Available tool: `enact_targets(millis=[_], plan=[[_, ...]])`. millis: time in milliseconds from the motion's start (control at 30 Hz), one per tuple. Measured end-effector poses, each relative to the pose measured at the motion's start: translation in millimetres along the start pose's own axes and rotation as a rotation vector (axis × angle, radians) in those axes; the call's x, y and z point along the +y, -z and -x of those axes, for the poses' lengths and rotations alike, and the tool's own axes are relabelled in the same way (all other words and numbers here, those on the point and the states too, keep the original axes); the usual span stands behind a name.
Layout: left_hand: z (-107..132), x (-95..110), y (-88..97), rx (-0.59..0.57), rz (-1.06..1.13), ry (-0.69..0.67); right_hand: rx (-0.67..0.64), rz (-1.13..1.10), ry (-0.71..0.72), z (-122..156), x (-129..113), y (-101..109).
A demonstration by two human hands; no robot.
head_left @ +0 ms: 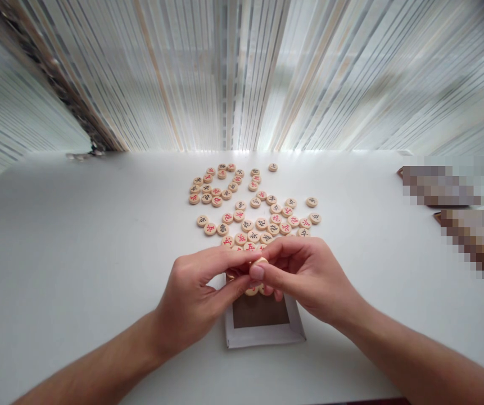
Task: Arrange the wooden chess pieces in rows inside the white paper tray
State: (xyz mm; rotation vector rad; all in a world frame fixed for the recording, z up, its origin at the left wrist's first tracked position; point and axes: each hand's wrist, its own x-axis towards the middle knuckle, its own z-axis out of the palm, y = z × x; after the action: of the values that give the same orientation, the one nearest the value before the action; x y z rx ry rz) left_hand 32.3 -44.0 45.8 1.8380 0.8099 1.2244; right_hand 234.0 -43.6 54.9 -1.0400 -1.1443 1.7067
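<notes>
My left hand [199, 287] and my right hand [313, 275] meet over a shallow white box [267, 337] with a brown inside. Between their closed fingertips is a round wooden Chinese chess piece [261, 261], its edge showing above my right thumb. Both hands appear to pinch it; fingers hide its marked face. Just below the fingers, several more pieces [251, 291] lie at the box's far end, partly covered. Beyond my hands, many loose pieces [253, 236] with red or black characters are spread over the white table.
A looser group of pieces [207, 189] lies farther back on the white table [98, 253]. Two blurred brown-edged objects [439, 185] rest at the right. A striped string curtain [242, 73] hangs along the table's far edge.
</notes>
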Motion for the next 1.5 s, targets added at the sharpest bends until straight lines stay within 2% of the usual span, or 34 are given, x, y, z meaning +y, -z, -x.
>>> enact_targets(millis=[100, 267, 433, 567, 833, 1100, 1500], plan=[[-0.5, -0.2, 0.3, -0.018, 0.004, -0.004, -0.025, -0.012, 0.023, -0.4, -0.6, 0.8], [-0.5, -1.6, 1.3, -0.005, 0.180, 0.175, -0.092, -0.095, 0.022, -1.8, 0.4, 3.6], [-3.3, 0.7, 0.6, 0.027, 0.318, 0.239, -0.118, -0.182, -0.007, -1.2, 3.4, 4.3], [-4.8, 1.5, -0.4, -0.012, 0.354, 0.229, -0.130, -0.210, -0.020, -1.9, 3.2, 3.2], [-0.1, -1.0, -0.3, -0.052, 0.105, 0.088, -0.029, -0.059, -0.086, 0.2, -0.6, 1.9], [1.4, 0.7, -1.1, -0.040, 0.100, 0.062, -0.074, -0.143, -0.072, 0.3, -4.8, -1.6], [0.6, 2.1, 0.0, 0.013, 0.226, 0.199, -0.140, -0.173, -0.025, -0.4, -4.6, -0.7]])
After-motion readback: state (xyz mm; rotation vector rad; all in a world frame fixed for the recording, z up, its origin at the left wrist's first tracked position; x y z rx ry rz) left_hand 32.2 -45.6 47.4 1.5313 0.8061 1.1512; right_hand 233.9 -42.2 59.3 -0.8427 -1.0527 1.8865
